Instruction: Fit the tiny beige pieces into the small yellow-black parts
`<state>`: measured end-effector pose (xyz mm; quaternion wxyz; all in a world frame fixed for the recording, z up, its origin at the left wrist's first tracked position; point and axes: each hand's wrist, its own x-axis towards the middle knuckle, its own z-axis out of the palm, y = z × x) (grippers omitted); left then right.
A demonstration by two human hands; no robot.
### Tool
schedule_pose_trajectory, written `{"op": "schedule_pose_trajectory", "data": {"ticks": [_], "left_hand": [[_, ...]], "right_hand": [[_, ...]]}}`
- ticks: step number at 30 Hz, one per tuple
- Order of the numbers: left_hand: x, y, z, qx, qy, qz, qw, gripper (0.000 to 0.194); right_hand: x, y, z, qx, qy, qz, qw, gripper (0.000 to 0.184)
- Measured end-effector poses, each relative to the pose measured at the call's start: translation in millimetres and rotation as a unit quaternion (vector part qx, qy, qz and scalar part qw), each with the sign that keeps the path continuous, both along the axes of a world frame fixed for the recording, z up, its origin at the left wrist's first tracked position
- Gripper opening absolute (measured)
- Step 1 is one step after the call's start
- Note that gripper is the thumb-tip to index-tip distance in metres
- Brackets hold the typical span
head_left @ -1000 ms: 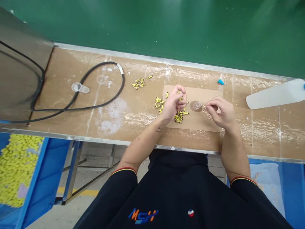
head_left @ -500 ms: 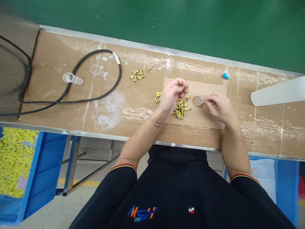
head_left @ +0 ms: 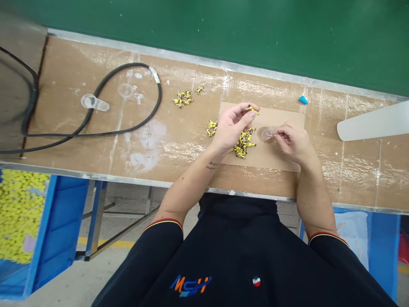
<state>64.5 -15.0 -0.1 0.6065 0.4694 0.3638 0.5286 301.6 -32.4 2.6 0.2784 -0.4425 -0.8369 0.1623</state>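
Note:
My left hand (head_left: 232,125) is raised over the cardboard, with a small yellow-and-black figure (head_left: 252,110) pinched between thumb and fingertips. Below it lies a pile of similar yellow-and-black figures (head_left: 243,145), partly hidden by the hand. A smaller cluster of figures (head_left: 211,128) sits just left of my left wrist. My right hand (head_left: 291,140) is closed, its thumb and fingertips at the edge of a clear round plastic piece (head_left: 266,134) over the cardboard sheet (head_left: 275,160). Several tiny pale bits show beside my right fingers, too small to name.
More figures (head_left: 183,99) lie farther left. A black cable (head_left: 124,130) loops around clear plastic pieces, one a handled scoop shape (head_left: 96,103). A blue piece (head_left: 303,100) and a white panel (head_left: 373,121) are to the right. Blue bins (head_left: 64,230) stand below the table.
My left hand has turned and shifted slightly, so the figure in its fingertips shows more fully. My right hand and the clear round piece stay nearly in place.

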Motion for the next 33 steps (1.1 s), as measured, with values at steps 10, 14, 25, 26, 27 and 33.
{"op": "schedule_pose_trajectory", "data": {"ticks": [10,14,25,26,27,33], "left_hand": [[0,-2,2.4,-0.005,-0.016,-0.017,1.0,0.027],[0,-3,2.6,-0.013,0.004,-0.007,1.0,0.026],[4,-7,6.6,-0.008,-0.028,-0.015,0.999,0.031],[5,-8,6.8,-0.007,-0.027,-0.021,0.999,0.033],[7,-10,7.0,-0.007,-0.027,-0.03,0.999,0.036],[17,-23,8.4,-0.029,-0.053,-0.104,0.993,0.045]], "right_hand": [[-2,-1,0.0,-0.006,0.006,0.0,1.0,0.009],[-1,-1,-0.1,-0.011,0.005,-0.002,1.0,0.009],[-3,-4,10.5,-0.041,0.131,-0.035,0.99,0.009],[-4,-5,12.6,-0.042,0.164,-0.04,0.985,0.01],[-4,-6,14.6,-0.044,0.195,-0.042,0.979,0.011],[-9,-12,21.1,-0.041,0.293,-0.027,0.955,0.016]]}}
